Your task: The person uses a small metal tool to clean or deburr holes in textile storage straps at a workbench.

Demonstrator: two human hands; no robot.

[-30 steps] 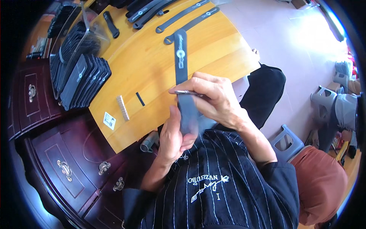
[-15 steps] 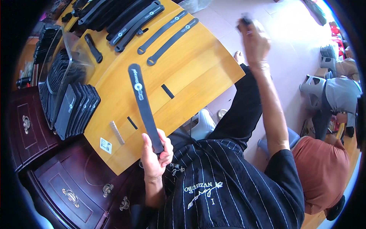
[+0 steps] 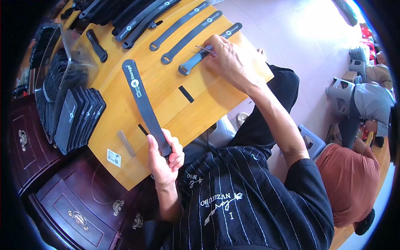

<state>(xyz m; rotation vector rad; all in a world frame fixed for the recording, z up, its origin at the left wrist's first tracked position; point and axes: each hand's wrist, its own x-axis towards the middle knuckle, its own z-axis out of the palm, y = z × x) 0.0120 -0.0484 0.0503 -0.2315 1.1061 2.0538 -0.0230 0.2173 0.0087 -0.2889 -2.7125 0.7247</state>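
My left hand [image 3: 166,160] is closed round the lower end of a long black printed strap [image 3: 141,100], which stands up tilted over the near table edge. My right hand [image 3: 229,60] is over the far right of the table, fingers closed on a small tool [image 3: 205,49] with a thin metallic tip and a purplish part; its kind is unclear. Under those fingers lies another black strap [image 3: 189,66], its looped end toward me and its middle hidden by the hand. Beside it, two similar straps, one nearer [image 3: 187,37] and one farther left [image 3: 177,27], lie side by side.
Rows of black straps [image 3: 143,21] cover the table's far left. A clear bin [image 3: 62,75] holds bundled straps, with a stack [image 3: 79,118] beside it. Short black strips [image 3: 186,94] and a white label [image 3: 113,158] are on the wooden table [image 3: 208,108]. People sit at right.
My right hand has swung in from beyond the table's right edge onto its far right part, where a third strap now lies. My left hand still holds its strap, shifted slightly left.
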